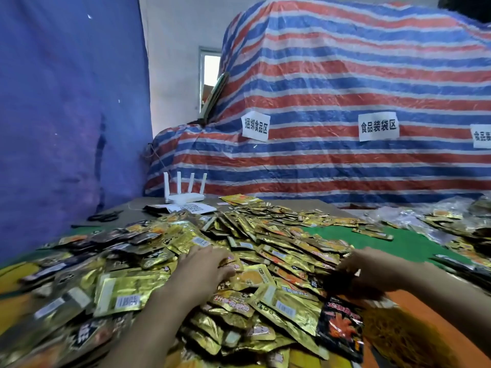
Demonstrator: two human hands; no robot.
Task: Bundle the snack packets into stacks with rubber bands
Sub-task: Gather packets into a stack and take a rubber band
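The left hand (206, 269) lies flat on the heap of gold snack packets (279, 251), fingers straight and spread, with packets under and beyond the fingertips. The right hand (372, 272) is blurred; its fingers bend over dark packets (338, 285) just beneath them, and whether they grip, I cannot tell.

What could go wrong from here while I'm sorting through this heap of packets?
Gold packets and black packets lie mixed together, so a stack might pick up the wrong kind. Your left hand rests flat on loose foil; a push could send packets sliding. Your right hand is too blurred to judge its grip.
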